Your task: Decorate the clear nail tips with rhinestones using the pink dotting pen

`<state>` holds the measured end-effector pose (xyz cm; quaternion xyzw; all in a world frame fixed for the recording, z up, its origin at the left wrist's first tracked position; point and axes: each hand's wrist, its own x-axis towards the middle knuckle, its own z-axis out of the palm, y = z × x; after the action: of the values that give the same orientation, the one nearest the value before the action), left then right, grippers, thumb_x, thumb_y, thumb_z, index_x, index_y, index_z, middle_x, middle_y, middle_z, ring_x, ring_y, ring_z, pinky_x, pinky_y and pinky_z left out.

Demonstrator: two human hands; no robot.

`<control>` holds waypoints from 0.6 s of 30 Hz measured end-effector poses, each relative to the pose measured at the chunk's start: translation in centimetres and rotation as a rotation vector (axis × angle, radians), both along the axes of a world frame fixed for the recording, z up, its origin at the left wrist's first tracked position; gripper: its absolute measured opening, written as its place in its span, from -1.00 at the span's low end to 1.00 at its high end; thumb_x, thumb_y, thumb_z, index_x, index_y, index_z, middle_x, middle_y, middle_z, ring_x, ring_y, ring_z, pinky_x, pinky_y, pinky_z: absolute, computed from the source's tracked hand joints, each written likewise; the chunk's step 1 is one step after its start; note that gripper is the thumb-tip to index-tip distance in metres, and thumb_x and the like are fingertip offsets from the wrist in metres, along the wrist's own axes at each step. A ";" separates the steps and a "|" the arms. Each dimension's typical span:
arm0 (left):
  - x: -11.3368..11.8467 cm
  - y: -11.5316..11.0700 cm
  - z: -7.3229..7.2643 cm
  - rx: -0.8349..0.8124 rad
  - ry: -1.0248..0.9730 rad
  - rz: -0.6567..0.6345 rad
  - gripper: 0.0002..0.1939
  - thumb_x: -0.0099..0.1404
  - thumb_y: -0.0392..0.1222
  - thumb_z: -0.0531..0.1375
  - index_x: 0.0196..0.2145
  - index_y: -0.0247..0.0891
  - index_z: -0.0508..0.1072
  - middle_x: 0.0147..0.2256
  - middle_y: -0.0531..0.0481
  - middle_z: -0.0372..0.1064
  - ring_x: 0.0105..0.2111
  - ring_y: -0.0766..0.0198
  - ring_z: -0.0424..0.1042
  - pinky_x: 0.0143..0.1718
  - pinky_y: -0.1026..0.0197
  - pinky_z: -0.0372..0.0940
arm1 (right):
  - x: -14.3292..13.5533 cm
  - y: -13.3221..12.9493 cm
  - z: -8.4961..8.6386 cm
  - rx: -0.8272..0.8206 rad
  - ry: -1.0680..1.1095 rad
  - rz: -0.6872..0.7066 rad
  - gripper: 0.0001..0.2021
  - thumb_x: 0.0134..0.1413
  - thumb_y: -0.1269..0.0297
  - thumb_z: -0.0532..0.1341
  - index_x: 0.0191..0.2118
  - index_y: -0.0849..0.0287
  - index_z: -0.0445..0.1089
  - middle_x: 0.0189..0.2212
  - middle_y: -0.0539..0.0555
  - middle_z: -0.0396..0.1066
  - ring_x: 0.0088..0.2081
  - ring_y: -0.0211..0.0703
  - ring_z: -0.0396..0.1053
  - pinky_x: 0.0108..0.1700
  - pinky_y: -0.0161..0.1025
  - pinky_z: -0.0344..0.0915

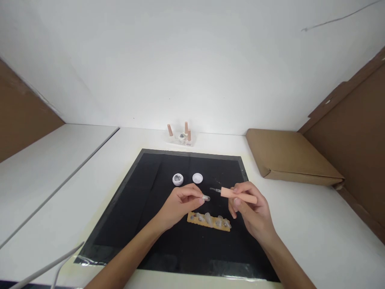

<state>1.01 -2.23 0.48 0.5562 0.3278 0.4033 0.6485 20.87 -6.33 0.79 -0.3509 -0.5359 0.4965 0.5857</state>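
Note:
My left hand (185, 202) pinches a small, shiny false nail (206, 198) between thumb and fingers. A peach-coloured handled brush (239, 195) is held in my right hand (251, 208), its dark bristle tip pointing left, close to the nail but apart from it. Below both hands lies a yellow strip (207, 225) with several clear and greyish false nails on it. Just beyond my left hand stand an open white jar (177, 179) with silvery-grey content and a white lid (197, 178) lying separately.
A black mat (144, 200) covers the middle of the white table. At the back, a clear tray (180, 141) holds several peach-capped bottles. To the right lies a flat cardboard box (288, 154). A grey cable-like bar (60, 261) crosses the lower left.

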 end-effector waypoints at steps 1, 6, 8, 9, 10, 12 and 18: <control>0.0 0.0 0.0 0.001 -0.005 0.005 -0.89 0.09 -0.20 0.31 -0.45 -0.29 0.58 -0.44 0.01 0.32 -0.44 0.36 0.29 -0.36 0.28 0.21 | -0.1 0.0 -0.1 -0.030 0.001 -0.004 -0.93 0.13 0.25 0.20 -0.27 0.07 0.31 -0.53 -0.10 0.17 -0.62 -0.35 0.17 -0.59 -0.36 0.13; 0.0 0.0 0.2 0.007 -0.019 0.014 -0.88 0.08 -0.19 0.32 -0.45 -0.30 0.58 -0.44 0.00 0.31 -0.43 0.34 0.30 -0.37 0.27 0.22 | -0.6 0.1 0.0 -0.115 -0.059 0.035 -0.83 0.11 0.13 0.20 -0.27 0.10 0.31 -0.63 -0.12 0.17 -0.64 -0.35 0.15 -0.60 -0.37 0.14; 0.1 -0.1 0.2 0.024 -0.015 0.019 -0.88 0.08 -0.19 0.32 -0.43 -0.29 0.59 -0.44 -0.01 0.32 -0.42 0.34 0.31 -0.37 0.27 0.23 | -0.6 0.1 0.2 -0.130 -0.102 0.036 -0.81 0.11 0.11 0.19 -0.28 0.11 0.31 -0.64 -0.12 0.18 -0.65 -0.34 0.14 -0.60 -0.37 0.12; 0.1 -0.1 0.3 0.031 -0.014 0.025 -0.89 0.08 -0.19 0.32 -0.42 -0.28 0.59 -0.43 -0.01 0.32 -0.42 0.33 0.31 -0.37 0.26 0.23 | -0.6 0.2 0.3 -0.134 -0.120 0.030 -0.80 0.11 0.10 0.19 -0.29 0.12 0.31 -0.65 -0.12 0.18 -0.65 -0.34 0.14 -0.60 -0.37 0.12; 0.1 -0.1 0.3 0.037 -0.015 0.029 -0.89 0.07 -0.19 0.32 -0.42 -0.27 0.60 -0.43 -0.01 0.32 -0.42 0.33 0.31 -0.37 0.26 0.23 | -0.6 0.2 0.3 -0.136 -0.132 0.023 -0.80 0.11 0.09 0.19 -0.29 0.12 0.31 -0.65 -0.12 0.18 -0.65 -0.34 0.14 -0.60 -0.37 0.12; 0.1 -0.1 0.3 0.045 -0.022 0.033 -0.89 0.07 -0.19 0.33 -0.42 -0.26 0.60 -0.43 -0.01 0.32 -0.42 0.34 0.31 -0.37 0.27 0.23 | -0.6 0.2 0.4 -0.134 -0.139 0.010 -0.80 0.10 0.09 0.19 -0.30 0.12 0.31 -0.65 -0.12 0.18 -0.64 -0.34 0.14 -0.59 -0.37 0.13; 0.2 -0.1 0.1 0.081 -0.022 0.059 -0.90 0.05 -0.20 0.34 -0.43 -0.26 0.60 -0.44 -0.01 0.32 -0.42 0.33 0.31 -0.39 0.27 0.23 | -0.6 0.4 0.1 -0.142 -0.139 0.002 -0.78 0.10 0.08 0.18 -0.31 0.14 0.31 -0.68 -0.13 0.16 -0.66 -0.34 0.14 -0.60 -0.36 0.13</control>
<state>1.18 -2.29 0.55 0.5674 0.3206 0.4413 0.6168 20.23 -5.89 0.90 -0.4245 -0.5390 0.5082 0.5206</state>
